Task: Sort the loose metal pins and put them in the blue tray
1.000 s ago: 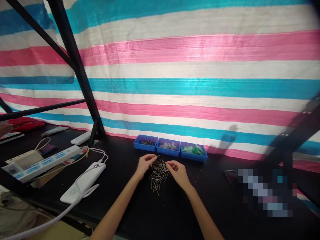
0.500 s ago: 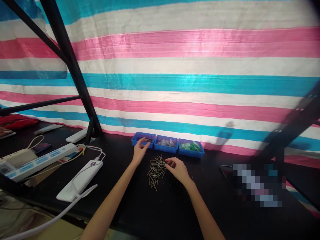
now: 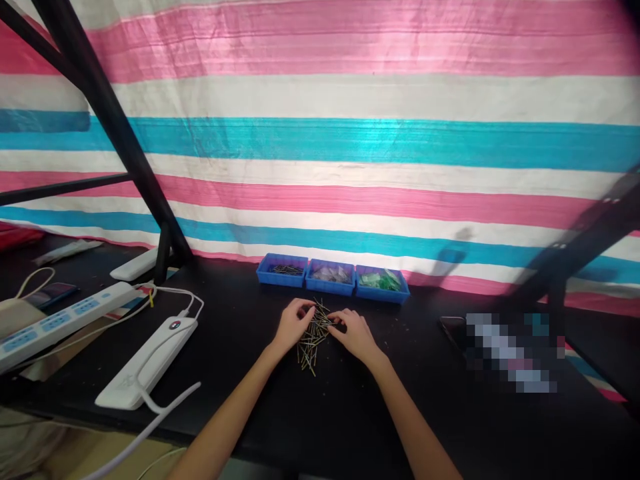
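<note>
Seen from the person's side, a pile of rods [image 3: 313, 343] lies on the table [image 3: 320, 427], between the left hand [image 3: 291, 328] and the right hand [image 3: 355, 335]. Behind it, three bins stand in a row: the left bin [image 3: 283, 278] contains rods; the middle bin [image 3: 330, 287] and right bin [image 3: 383, 294] contain packets. A sheet [image 3: 350, 140] hangs behind the row. A power strip [image 3: 60, 327] lies far left. A device [image 3: 505, 353], its face blurred, lies well right of the right hand.

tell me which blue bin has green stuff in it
The right bin: green pieces show only there; the middle bin holds whitish pieces, the left bin thin dark pieces.
</note>
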The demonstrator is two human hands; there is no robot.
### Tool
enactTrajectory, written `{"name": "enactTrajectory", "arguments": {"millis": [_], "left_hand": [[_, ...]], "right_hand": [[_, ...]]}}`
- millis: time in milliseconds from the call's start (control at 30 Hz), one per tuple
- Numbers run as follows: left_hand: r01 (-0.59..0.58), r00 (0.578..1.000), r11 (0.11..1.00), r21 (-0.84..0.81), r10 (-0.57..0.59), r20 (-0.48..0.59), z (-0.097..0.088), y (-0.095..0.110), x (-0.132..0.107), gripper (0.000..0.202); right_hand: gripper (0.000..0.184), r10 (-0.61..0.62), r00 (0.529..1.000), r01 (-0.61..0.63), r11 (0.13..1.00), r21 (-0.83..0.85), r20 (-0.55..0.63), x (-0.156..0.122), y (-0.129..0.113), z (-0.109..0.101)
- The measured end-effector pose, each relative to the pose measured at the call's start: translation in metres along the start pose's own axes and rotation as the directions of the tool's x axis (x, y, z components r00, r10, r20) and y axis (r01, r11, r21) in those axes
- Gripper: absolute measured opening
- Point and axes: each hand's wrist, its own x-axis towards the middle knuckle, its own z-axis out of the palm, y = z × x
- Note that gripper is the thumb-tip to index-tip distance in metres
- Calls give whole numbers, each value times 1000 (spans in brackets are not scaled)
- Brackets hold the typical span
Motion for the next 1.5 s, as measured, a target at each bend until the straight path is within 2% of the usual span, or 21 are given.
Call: {"name": "enactTrajectory", "arguments": {"millis": [333, 533, 700, 800, 933, 1100, 1333, 1500], "left_hand": [[103, 989, 987, -121, -115, -97, -7, 4, 5, 28], [82, 992, 985, -151, -96, -84, -8, 9, 3, 28], [56, 998, 980, -189, -54, 15, 0, 13, -3, 28], [29, 998, 974, -224, -15, 64, 7, 14, -6, 28], [-13, 998, 964, -267, 30, 58, 13, 15, -10, 23], [-5, 999, 956, -295, 20, 47, 15, 15, -12, 22], [108, 991, 925, -365, -70, 115, 14, 18, -13, 28], [77, 994, 940, -333, -46, 100, 10, 21, -12, 26]], "right_hand": [[10, -32, 996, 33, 999, 10, -78, 1, -1, 1], [15, -24, 986, 61, 973, 221, -166, 3, -4, 2], [20, 76, 974, 37, 876, 481, -214, 7, -6, 2], [23, 114, 976, 25, 792, 609, -188, 8, -8, 1], [26, 113, 984, 23, 689, 724, -138, 8, -12, 1], [30, 94, 988, 30, 675, 737, -126, 6, -18, -3], [31, 113, 988, 4, 655, 755, -104, 7, -17, -3], [31, 120, 986, 9, 647, 763, -113, 8, -18, -1]]}}
